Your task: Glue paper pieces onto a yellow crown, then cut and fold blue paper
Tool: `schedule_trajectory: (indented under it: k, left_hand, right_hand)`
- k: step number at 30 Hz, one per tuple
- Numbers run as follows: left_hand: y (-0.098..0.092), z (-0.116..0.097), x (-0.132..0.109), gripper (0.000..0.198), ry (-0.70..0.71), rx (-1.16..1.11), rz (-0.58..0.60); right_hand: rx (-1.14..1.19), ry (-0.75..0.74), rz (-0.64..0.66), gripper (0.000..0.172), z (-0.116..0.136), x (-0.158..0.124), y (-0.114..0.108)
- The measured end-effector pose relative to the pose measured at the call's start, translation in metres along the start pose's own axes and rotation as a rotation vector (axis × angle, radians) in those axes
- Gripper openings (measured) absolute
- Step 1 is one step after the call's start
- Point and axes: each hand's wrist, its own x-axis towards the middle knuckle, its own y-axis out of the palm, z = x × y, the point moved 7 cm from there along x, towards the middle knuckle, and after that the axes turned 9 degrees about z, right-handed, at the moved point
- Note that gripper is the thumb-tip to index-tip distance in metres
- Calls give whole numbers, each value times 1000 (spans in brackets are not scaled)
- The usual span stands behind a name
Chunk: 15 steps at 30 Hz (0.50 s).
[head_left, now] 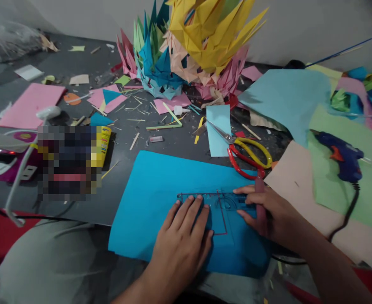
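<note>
Blue paper [138,202] is lying at the near edge of the bench [122,131], and a clear ruler [232,202] is resting on it! The left hand [182,236] is spreading flat over the ruler; the right hand [276,209] is gripping a pen [260,213], fingertips at the ruler's end. Scissors [230,139] are lying just beyond, a glue gun [344,154] off right.

left hand [181,236] spread over blue paper [144,194]; right hand [277,211] grips pen [260,211]
</note>
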Motion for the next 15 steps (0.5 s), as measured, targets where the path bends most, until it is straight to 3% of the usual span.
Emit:
schedule_trajectory:
  k: [7,15]
  left_hand:
    - [3,0,-1,33,7,21,26]
    - [4,0,-2,32,26,-20,12]
  right_hand:
    - [-29,-40,-85,20,0,4,-4]
    - [64,-23,-48,23,-5,-4,2]
